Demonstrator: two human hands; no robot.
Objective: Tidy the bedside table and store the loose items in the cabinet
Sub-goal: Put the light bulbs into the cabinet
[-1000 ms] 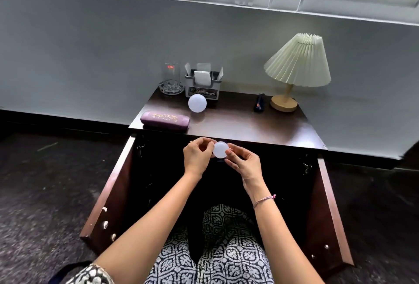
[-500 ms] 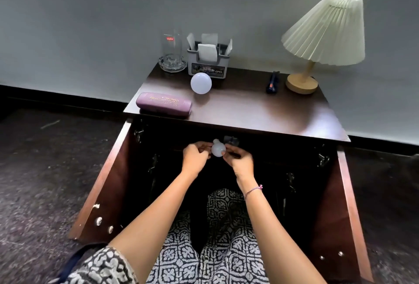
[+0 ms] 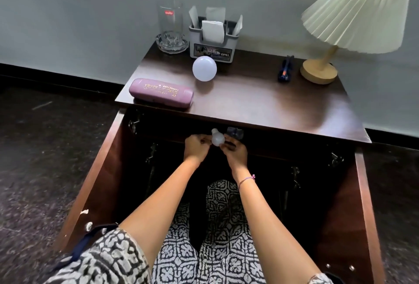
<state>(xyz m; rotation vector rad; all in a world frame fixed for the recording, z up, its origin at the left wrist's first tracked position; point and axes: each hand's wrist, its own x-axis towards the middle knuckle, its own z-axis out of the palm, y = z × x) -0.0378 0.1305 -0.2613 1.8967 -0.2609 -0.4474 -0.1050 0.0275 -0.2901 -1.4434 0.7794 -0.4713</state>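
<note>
A small white light bulb (image 3: 217, 139) is held between my left hand (image 3: 195, 149) and my right hand (image 3: 234, 151), just inside the dark open cabinet (image 3: 158, 170) under the tabletop's front edge. Both hands pinch the bulb from either side. A dark object (image 3: 235, 133) sits on the shelf right behind the bulb. On the bedside table (image 3: 260, 104) lie a larger white bulb (image 3: 204, 68), a purple glasses case (image 3: 161, 93) at the front left corner and a small dark blue item (image 3: 285, 72) near the lamp.
At the table's back stand a glass (image 3: 170, 27) on a glass ashtray, a grey napkin holder (image 3: 214, 41) and a pleated lamp (image 3: 353, 16). Both cabinet doors, left (image 3: 95, 170) and right (image 3: 362, 204), are swung open beside my arms. My patterned lap fills the foreground.
Both hands have carried the small bulb down from above the table's front edge into the cabinet opening, and my head has moved closer and lower.
</note>
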